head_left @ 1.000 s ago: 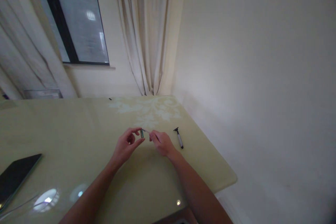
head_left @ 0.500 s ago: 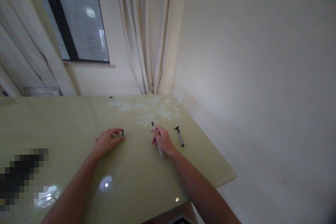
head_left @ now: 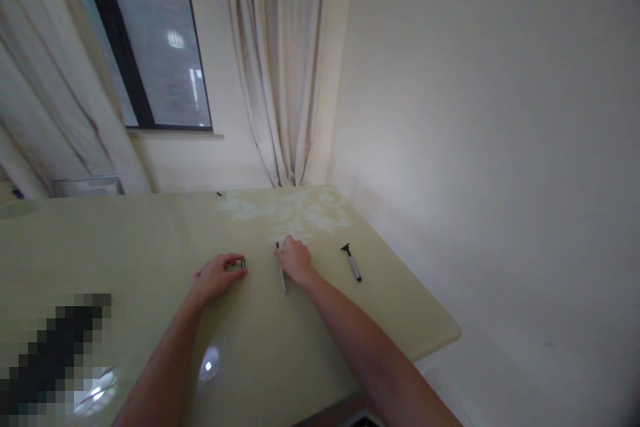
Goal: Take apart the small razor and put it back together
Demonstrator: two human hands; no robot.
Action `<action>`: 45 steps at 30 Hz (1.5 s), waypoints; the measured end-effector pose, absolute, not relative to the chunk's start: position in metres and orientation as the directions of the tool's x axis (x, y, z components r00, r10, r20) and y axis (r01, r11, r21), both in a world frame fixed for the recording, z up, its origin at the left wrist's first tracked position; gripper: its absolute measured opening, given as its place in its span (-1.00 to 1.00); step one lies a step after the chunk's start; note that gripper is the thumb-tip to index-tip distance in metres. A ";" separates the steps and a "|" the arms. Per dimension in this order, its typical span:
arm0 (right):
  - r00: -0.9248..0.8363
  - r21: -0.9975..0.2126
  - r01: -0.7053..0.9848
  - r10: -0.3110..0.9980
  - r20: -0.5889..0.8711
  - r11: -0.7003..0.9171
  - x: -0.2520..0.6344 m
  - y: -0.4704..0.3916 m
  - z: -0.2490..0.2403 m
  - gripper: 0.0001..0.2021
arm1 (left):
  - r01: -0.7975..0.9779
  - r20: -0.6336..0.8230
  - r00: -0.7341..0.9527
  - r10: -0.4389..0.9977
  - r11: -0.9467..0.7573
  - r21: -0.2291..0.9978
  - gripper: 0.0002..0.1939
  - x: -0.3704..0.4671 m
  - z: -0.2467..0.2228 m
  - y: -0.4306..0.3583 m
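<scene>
Between the thumb and fingertips of my left hand (head_left: 217, 277) is a small dark battery-like piece (head_left: 243, 263), close to the tabletop. My right hand (head_left: 295, 260), to its right, pinches a slim pen-like stick (head_left: 283, 277) near its dark upper end; the pale lower end points toward me. A razor (head_left: 352, 263) with a black head and grey handle lies on the table to the right of my right hand, untouched.
The glossy pale green table (head_left: 240, 373) meets a white wall (head_left: 475, 147) along its right side. A tiny dark item (head_left: 219, 194) lies by the far edge. Curtains (head_left: 285, 67) and a window stand behind. A pixelated dark patch covers the left.
My right hand has moved left with the stick, nearer my left hand, and the stick is now more upright in view. The whole view has shifted slightly.
</scene>
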State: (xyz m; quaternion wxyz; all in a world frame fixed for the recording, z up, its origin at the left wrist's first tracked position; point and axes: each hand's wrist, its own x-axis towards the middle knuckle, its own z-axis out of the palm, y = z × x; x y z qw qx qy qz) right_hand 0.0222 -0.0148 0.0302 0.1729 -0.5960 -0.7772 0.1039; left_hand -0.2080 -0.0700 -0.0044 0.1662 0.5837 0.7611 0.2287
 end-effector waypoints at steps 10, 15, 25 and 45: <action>0.050 -0.217 0.975 0.923 0.381 0.037 0.197 -0.040 0.039 -0.85 | 0.805 -0.017 -0.273 0.962 0.238 0.543 -0.55 -0.208 -0.003 -0.066; -0.033 -0.361 0.921 0.954 0.298 0.145 0.203 -0.038 0.018 -0.94 | 0.796 0.000 -0.245 0.969 0.201 0.572 -0.54 -0.210 -0.004 -0.067; -0.222 -0.590 0.703 0.910 0.351 0.398 0.060 -0.042 0.046 -0.98 | 0.806 0.005 -0.281 0.960 0.233 0.544 -0.54 -0.210 -0.001 -0.072; -0.549 -0.480 0.632 0.789 0.276 0.608 0.052 -0.042 0.014 -0.80 | 0.799 0.045 -0.253 0.966 0.183 0.573 -0.58 -0.214 0.004 -0.075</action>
